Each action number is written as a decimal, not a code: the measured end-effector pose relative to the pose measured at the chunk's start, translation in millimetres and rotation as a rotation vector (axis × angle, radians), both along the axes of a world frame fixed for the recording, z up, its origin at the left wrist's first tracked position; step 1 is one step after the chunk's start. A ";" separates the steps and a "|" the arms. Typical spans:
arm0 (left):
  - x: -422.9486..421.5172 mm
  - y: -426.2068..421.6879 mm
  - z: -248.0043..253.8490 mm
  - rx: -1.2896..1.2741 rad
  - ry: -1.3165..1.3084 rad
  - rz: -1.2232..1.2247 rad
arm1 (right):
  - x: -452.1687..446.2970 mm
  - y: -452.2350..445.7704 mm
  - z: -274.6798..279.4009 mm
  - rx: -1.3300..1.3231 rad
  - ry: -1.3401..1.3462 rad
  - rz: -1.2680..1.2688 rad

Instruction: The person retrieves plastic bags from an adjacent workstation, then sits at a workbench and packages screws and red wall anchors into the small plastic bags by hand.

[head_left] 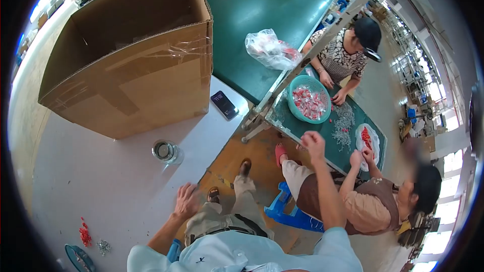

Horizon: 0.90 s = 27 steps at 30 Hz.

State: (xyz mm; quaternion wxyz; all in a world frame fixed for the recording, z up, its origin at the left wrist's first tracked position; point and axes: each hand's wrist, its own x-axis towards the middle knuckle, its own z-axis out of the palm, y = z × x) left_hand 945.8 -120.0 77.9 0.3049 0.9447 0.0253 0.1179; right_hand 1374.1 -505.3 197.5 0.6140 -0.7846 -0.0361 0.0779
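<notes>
My left hand is at the edge of the white table, its fingers loosely spread and nothing in them. A clear glass jar stands a little beyond it. On my other side, my right hand is raised near the end of the green worktable, below a turquoise basket of small red-and-clear wrapped pieces. The fingers of that hand are curled in; whatever they may hold is too small or hidden to make out.
A large open cardboard box and a phone are on the white table, with red bits at its near left. Two people work at the green table beside clear pieces. A blue stool stands below.
</notes>
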 end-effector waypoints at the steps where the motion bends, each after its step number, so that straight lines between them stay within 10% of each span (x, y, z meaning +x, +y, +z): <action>1: 31.0 -10.2 3.2 0.006 -0.002 0.021 | 30.4 1.1 9.6 -0.003 0.011 -0.008; 14: 297.4 -39.7 -32.4 0.112 0.162 0.371 | 447.2 98.1 -6.1 -0.056 -0.019 0.372; 27: 306.9 -41.3 -40.2 0.203 0.247 0.381 | 559.3 253.7 -99.8 -0.571 0.140 0.812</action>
